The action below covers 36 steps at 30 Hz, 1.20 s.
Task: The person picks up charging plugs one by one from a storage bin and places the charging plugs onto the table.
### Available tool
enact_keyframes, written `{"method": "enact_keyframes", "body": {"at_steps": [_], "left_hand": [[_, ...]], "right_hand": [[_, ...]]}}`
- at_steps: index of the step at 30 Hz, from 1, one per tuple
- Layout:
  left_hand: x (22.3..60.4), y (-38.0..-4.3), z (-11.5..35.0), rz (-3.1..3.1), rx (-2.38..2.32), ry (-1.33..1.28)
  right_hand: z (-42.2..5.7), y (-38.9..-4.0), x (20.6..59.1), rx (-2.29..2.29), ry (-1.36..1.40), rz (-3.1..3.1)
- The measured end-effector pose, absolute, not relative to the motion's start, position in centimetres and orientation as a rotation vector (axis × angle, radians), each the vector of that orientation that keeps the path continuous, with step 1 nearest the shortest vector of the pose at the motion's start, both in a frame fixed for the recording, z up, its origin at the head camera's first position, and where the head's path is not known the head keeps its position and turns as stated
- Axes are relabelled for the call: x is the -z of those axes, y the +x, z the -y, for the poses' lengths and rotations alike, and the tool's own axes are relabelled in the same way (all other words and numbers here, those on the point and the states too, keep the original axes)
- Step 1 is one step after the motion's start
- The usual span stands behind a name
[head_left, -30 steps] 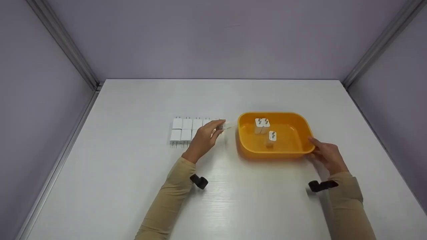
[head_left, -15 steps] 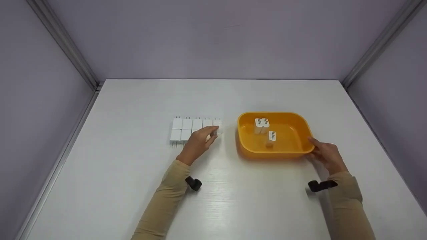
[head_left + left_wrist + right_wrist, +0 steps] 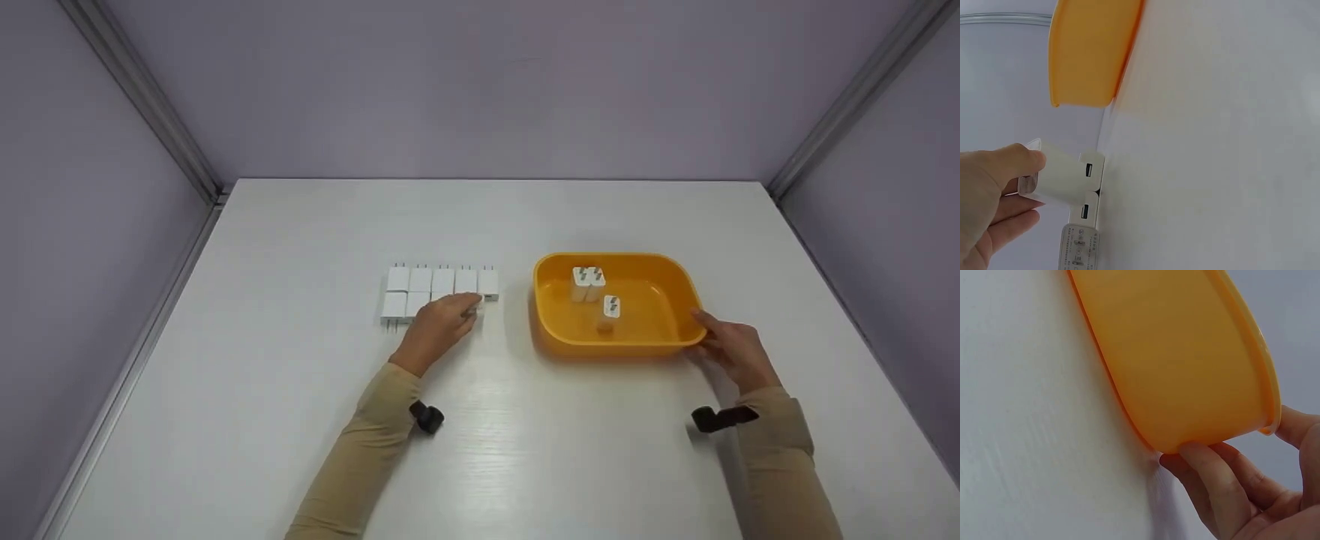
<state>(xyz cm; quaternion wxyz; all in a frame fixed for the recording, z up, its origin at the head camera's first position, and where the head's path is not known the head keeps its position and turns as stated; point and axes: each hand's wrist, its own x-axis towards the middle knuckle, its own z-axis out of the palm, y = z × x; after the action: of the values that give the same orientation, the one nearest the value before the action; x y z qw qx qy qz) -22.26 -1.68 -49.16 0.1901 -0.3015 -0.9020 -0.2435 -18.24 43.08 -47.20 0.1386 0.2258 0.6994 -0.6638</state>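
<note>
My left hand pinches a white charger plug between thumb and fingers, at the right end of the front row of chargers. Part of that front row is hidden behind the hand in the head view. Two chargers of the back row show their USB ports in the left wrist view, just beyond the held one. With the thumb over the rim and fingers under the side, my right hand grips the yellow plastic basin at its near right corner. Inside the basin stand three white chargers, prongs up.
The back row of white chargers lies flat, prongs pointing to the far side. A front-row charger has its prongs toward the near side. Pale walls enclose the white table at the back and both sides.
My left hand has moved left and nearer with the charger, from beside the back row's right end to the front row. The right hand and basin stay in place.
</note>
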Motion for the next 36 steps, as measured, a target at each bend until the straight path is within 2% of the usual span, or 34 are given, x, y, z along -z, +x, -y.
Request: {"method": "enact_keyframes", "body": {"at_steps": [36], "left_hand": [[48.82, -21.74, 1.41, 2.648, 0.449, -0.78]], "right_hand": [[-42.97, -18.04, 47.26, 1.872, 0.651, -2.049]]}}
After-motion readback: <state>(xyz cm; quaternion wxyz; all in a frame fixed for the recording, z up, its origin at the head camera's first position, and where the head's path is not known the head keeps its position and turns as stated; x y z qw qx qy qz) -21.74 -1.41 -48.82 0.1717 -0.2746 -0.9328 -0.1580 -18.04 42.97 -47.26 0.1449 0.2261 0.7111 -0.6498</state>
